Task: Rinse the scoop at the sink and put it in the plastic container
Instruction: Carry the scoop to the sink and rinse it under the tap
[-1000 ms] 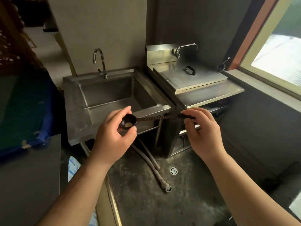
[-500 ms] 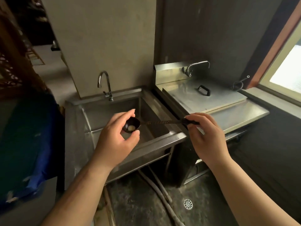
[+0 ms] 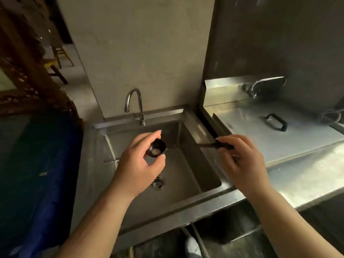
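steel lid (image 3: 275, 131) with black handle (image 3: 276, 122), flat on the tabletop at right | wall tap (image 3: 260, 86) above it (spout pointing right) | blue cloth (image 3: 42, 164) at left | wooden chair (image 3: 61, 53) far back, blurred | grey hose (image 3: 199, 243) on the floor

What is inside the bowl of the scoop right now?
A small pale blob sits at the bottom of the scoop. What it is cannot be told. The left hand cups the bowl, hiding its near wall and underside.
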